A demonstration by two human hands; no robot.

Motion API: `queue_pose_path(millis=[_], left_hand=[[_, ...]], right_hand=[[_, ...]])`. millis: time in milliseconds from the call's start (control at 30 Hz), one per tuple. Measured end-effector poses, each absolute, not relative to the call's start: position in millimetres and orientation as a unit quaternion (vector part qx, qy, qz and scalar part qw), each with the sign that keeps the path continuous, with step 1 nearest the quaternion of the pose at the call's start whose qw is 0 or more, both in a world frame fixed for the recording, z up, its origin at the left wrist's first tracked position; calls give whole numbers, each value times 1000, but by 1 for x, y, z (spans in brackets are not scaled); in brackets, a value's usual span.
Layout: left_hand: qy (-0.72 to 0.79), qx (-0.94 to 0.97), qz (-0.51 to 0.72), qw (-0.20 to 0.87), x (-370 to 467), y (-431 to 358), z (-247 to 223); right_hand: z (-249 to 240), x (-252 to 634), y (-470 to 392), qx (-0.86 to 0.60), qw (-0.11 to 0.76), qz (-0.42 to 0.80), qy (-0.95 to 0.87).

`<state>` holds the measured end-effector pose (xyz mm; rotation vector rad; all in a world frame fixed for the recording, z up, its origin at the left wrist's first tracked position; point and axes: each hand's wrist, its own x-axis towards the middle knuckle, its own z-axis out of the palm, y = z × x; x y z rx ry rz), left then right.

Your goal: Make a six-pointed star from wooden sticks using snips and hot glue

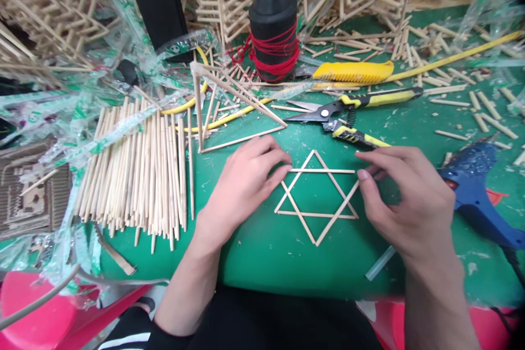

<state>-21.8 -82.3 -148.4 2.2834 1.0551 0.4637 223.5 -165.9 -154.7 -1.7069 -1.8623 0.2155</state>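
Note:
Thin wooden sticks form a six-pointed star (301, 213) flat on the green table (254, 262). At the star's upper left corner, my left hand (250, 175) has thumb and fingertips pinched on the end of a stick. My right hand (404, 191) is at the upper right corner, its thumb beside the stick ends and its index finger stretched out apart from the thumb; nothing shows in it. A pile of sticks (139, 175) lies left of my left hand. Behind the star stands a stick frame (199, 109).
Pruning shears (348, 109), a yellow-handled tool (353, 71) and a black cone with red thread (274, 33) lie or stand behind the star. A blue glue gun (476, 186) is at the right. Clear wrappers, cut sticks and stacked stick structures surround the work area.

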Motion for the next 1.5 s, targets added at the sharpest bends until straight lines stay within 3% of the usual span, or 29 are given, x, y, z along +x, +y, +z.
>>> queue_pose_path(millis=[1133, 1500], left_hand=[[402, 860, 121, 289, -20, -83, -148], [454, 833, 226, 222, -19, -106, -145]], right_hand=[[-163, 220, -170, -647, 276, 89, -705], [-147, 222, -211, -652, 272, 58, -705]])
